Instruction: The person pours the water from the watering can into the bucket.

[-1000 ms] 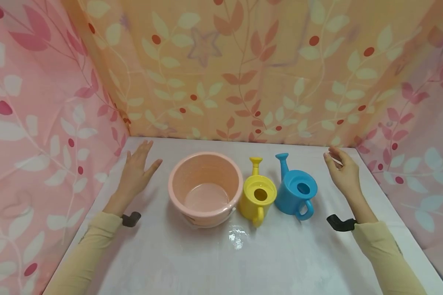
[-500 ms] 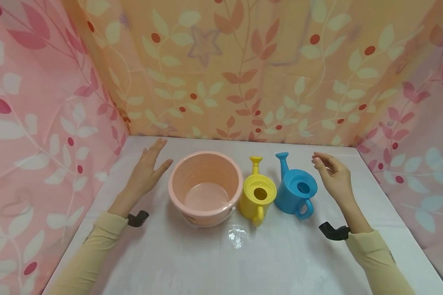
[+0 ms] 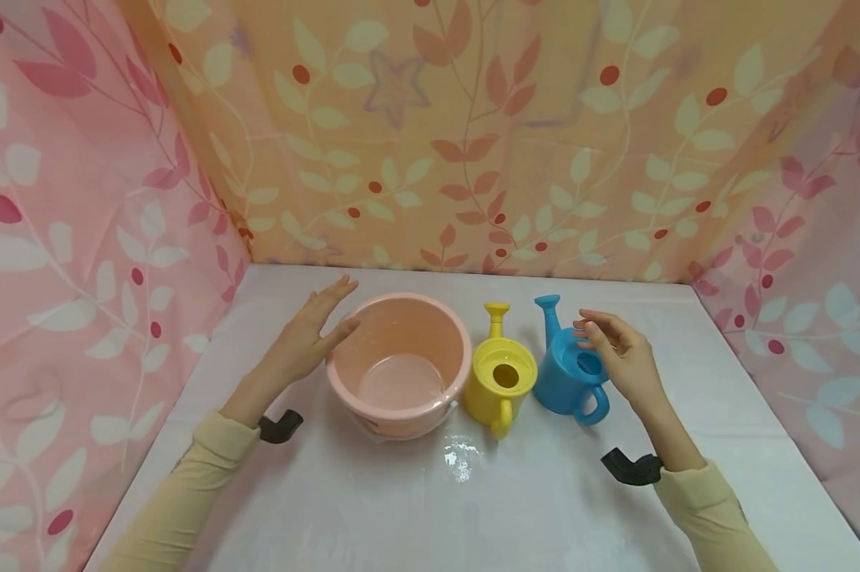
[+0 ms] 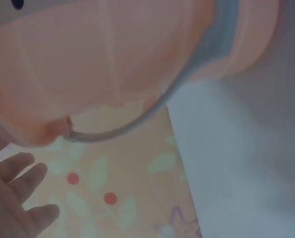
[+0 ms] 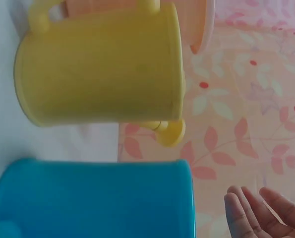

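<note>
A pink basin (image 3: 399, 365) stands on the white table (image 3: 473, 508) with a little water in its bottom. Right of it sit a yellow watering can (image 3: 503, 380) and a blue watering can (image 3: 571, 369), spouts pointing away. My left hand (image 3: 308, 338) is open with fingers straight, its thumb at the basin's left rim. My right hand (image 3: 619, 357) hovers over the blue can's right side with fingers loosely bent, holding nothing. The left wrist view shows the basin's wall (image 4: 102, 64) close up. The right wrist view shows both cans, yellow (image 5: 102, 64) and blue (image 5: 92, 198), side on.
Floral fabric walls (image 3: 473, 135) close the table in at the back and on both sides. A wet glint (image 3: 461, 459) lies on the table in front of the yellow can. Black wrist mounts (image 3: 280, 427) sit at both cuffs.
Both hands have moved inward: the left from the table's left side to the basin's rim, the right from the far right to over the blue can.
</note>
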`<act>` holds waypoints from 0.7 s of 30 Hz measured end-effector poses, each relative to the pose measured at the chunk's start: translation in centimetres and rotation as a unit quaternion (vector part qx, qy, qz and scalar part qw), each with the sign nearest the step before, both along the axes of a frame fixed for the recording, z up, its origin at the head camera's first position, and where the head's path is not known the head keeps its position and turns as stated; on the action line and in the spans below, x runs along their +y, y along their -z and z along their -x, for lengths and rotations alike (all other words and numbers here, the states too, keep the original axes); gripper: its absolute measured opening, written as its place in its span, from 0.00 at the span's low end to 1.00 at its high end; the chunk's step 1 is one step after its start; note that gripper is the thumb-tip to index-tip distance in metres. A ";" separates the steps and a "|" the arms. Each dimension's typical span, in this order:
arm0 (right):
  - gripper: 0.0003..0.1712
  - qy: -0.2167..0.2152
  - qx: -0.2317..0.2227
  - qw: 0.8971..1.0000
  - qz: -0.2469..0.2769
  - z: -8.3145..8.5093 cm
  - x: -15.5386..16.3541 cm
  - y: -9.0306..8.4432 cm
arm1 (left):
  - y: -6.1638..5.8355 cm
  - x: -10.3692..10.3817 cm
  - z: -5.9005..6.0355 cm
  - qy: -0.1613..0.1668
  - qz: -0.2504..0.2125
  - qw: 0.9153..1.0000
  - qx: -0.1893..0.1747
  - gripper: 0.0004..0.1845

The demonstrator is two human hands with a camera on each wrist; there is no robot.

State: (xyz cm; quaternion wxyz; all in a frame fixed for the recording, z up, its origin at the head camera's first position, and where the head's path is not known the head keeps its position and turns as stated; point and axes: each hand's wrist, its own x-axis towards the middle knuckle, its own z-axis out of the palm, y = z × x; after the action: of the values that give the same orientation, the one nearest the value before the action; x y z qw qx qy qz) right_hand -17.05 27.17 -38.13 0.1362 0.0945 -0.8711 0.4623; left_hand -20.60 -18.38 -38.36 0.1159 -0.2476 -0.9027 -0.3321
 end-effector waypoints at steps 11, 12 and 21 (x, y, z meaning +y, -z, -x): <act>0.19 -0.080 -0.028 0.996 0.041 -1.1 -1.6 1.3 | -0.8 1.7 -0.7 0.045 0.020 0.998 -0.049 0.32; 0.18 -0.086 -0.029 0.995 0.044 -1.2 -1.7 1.4 | -0.9 1.8 -0.8 0.046 0.021 0.997 -0.052 0.32; 0.13 -0.113 -0.036 0.991 0.064 -2.7 -3.1 3.1 | -0.6 2.4 -0.7 0.049 0.033 0.996 -0.063 0.32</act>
State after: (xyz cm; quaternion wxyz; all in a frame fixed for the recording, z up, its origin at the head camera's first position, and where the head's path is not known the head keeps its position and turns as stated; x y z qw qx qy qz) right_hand -14.32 24.09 -41.27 0.0570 0.1669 -0.8275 0.5330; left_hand -19.91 -15.99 -37.73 0.0339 -0.2736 -0.9057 -0.3220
